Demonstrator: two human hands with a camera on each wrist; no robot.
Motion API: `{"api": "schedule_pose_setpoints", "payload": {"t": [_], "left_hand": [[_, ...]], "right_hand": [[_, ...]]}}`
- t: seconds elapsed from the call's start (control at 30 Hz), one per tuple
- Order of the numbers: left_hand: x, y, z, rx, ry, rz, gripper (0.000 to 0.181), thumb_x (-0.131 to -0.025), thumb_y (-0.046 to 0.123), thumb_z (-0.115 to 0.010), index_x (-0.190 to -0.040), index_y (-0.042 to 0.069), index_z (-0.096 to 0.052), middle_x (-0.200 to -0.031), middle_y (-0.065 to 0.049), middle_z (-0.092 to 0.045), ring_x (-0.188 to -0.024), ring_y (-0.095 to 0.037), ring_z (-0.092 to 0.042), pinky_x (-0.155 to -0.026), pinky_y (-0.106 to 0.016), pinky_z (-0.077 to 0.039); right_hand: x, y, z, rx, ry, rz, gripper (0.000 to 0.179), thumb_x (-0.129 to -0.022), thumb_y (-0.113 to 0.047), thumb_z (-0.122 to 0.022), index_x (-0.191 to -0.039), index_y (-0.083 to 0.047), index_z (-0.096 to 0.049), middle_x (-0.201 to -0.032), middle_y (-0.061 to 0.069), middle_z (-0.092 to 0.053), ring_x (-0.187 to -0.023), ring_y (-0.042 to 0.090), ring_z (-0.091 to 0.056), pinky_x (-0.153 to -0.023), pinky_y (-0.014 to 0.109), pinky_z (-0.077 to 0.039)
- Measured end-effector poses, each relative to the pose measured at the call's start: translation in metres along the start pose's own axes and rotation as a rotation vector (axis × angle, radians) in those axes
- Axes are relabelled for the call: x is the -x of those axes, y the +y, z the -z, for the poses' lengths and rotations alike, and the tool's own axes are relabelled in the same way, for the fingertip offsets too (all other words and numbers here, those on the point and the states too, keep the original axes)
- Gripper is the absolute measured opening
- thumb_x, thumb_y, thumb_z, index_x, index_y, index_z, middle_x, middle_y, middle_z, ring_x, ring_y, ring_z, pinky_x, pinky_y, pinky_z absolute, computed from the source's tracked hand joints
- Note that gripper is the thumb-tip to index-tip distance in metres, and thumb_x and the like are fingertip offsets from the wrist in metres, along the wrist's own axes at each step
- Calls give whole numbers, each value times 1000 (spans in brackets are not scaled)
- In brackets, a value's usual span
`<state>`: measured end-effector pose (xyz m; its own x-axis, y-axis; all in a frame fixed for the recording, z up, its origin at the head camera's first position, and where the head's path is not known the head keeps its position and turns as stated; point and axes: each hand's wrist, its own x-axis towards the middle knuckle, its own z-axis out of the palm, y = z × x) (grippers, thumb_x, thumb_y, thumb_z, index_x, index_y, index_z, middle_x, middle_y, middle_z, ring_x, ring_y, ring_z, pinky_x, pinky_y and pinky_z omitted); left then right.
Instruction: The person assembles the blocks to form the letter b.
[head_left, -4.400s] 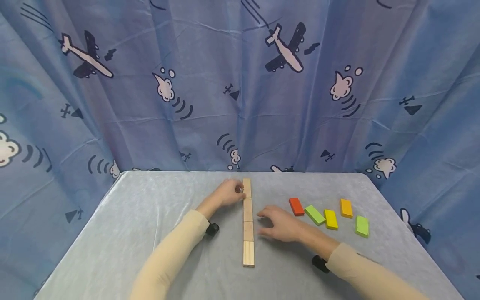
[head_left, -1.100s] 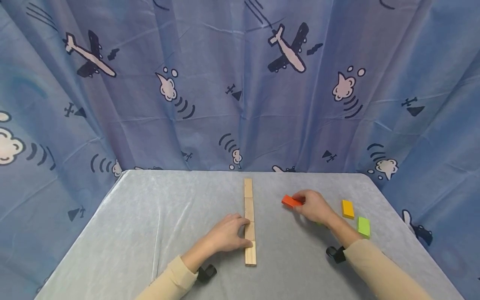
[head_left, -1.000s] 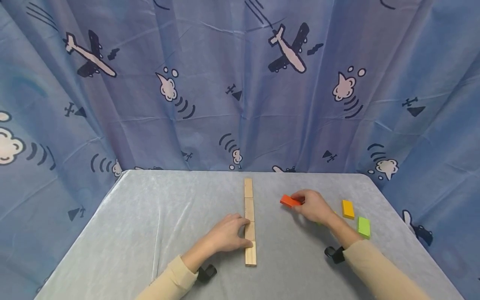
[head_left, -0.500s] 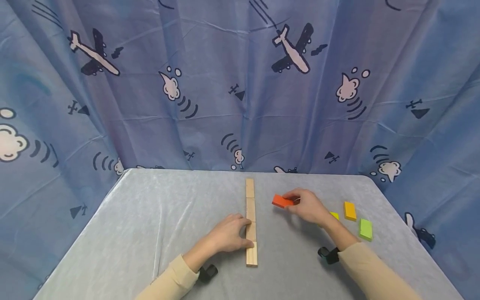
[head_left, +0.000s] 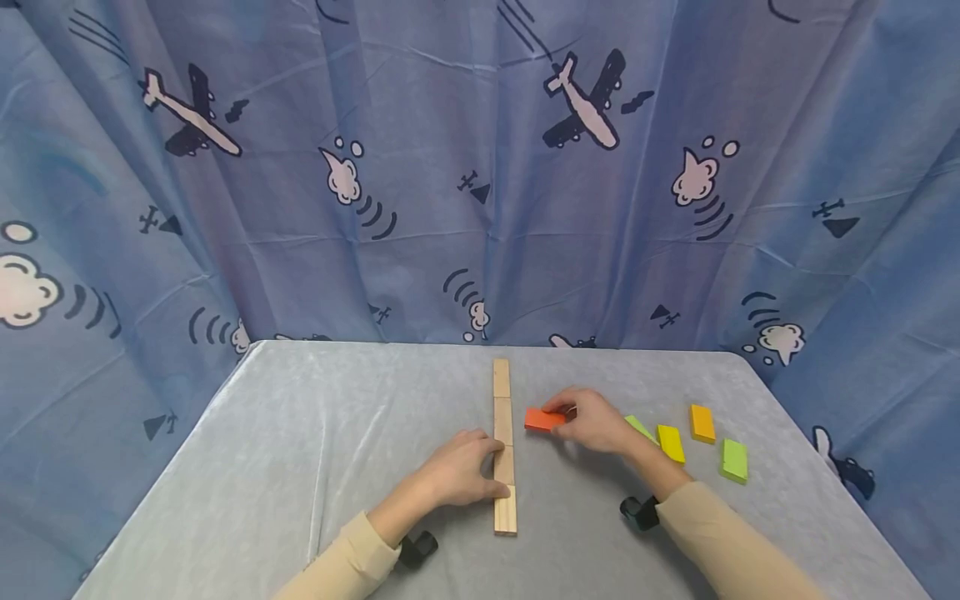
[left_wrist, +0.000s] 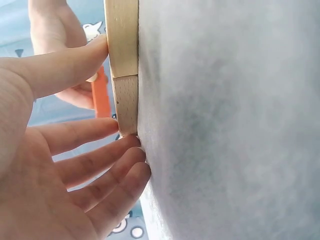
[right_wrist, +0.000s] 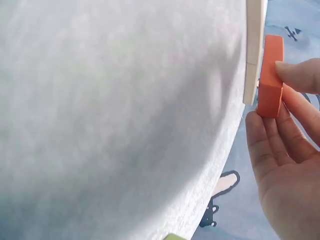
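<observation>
Pale blocks are pretty clearly bare wood, smooth and matt, with fine grain flecks up close. The orange block looks smooth too, kinda satiny, painted wood or plastic, can't really tell. Tablecloth is fabric with a soft, brushed-looking nap, while the curtain is creased cloth with a faint sheen. Sleeves look like plain matt fabric.

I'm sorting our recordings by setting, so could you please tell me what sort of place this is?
Probably a staged tabletop workspace, likely indoors: a cloth-covered table, a blue airplane-print curtain hanging behind it, and a row of plain wooden blocks.
</observation>
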<state>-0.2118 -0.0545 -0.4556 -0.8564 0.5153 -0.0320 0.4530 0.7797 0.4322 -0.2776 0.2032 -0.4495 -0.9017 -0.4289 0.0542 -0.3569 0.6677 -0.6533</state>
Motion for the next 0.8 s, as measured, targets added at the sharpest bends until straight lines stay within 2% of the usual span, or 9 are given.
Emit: {"api": "schedule_pose_setpoints", "payload": {"t": [0.13, 0.37, 0.63, 0.8], "left_hand": [[1, 1, 1, 1, -1, 1, 66, -80, 42, -84, -133, 7, -66, -123, -6, -64, -116, -23, -58, -99, -35, -49], [0, 0, 0, 3, 1, 7, 66, -81, 42, -84, -134, 7, -65, -123, -6, -64, -116, -23, -58, -98, -36, -50], [0, -2, -2, 2, 5, 3, 66, -81, 43, -84, -134, 8, -65, -123, -5, -63, -115, -22, -57, -98, -35, -50], [-1, -3, -3, 4, 2, 11, 67, -81, 43, -84, -134, 8, -65, -125, -5, -62, -117, -23, -57, -99, -36, -49]], "right_hand": [[-3, 0, -6, 29, -27, 11, 29, -79, -2, -77, -108, -3, -76, -106, 4, -69, -96, 20, -61, -88, 40, -53], [-8, -3, -12, 47, -61, 47, 29, -78, 0, -77, -108, -1, -76, -103, 5, -70, -95, 21, -62, -86, 41, -53], [-16, -6, -17, 70, -72, -4, 29, -80, 1, -77, -109, -3, -76, -105, 3, -70, -96, 19, -62, -91, 45, -53], [-18, -9, -17, 72, -82, 0, 29, -81, 2, -77, -110, -3, -75, -105, 4, -70, -95, 19, -61, -91, 45, -53]]}}
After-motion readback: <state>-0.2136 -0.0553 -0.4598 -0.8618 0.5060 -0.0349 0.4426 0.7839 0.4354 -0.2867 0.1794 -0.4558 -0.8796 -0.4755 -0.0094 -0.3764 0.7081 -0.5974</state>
